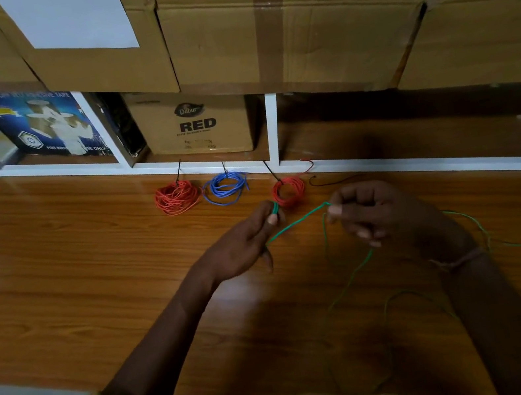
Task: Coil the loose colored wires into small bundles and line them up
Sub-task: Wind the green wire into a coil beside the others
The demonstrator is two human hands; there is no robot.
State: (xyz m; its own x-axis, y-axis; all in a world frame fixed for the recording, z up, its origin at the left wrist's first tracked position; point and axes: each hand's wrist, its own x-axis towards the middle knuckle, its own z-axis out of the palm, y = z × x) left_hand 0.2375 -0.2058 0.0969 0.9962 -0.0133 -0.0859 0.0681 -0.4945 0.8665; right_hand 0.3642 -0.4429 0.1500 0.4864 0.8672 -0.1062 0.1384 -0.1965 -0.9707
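A loose green wire [295, 223] stretches between both hands above the wooden tabletop [75, 282]. My left hand [246, 241] pinches one end, with a few green turns wound round its fingers. My right hand [369, 209] pinches the wire a short way along. The rest of the green wire trails down and to the right in loose loops. Three tied bundles lie in a row at the back edge: an orange-red coil [177, 197], a blue coil [225, 187] and a smaller red coil [288, 191].
A thin dark wire [329, 181] lies right of the red coil. Behind the row runs a white shelf frame [272, 132] holding a "RED" carton [198, 126] and a blue tape box [48, 126]. Large cardboard boxes [307, 15] overhang above.
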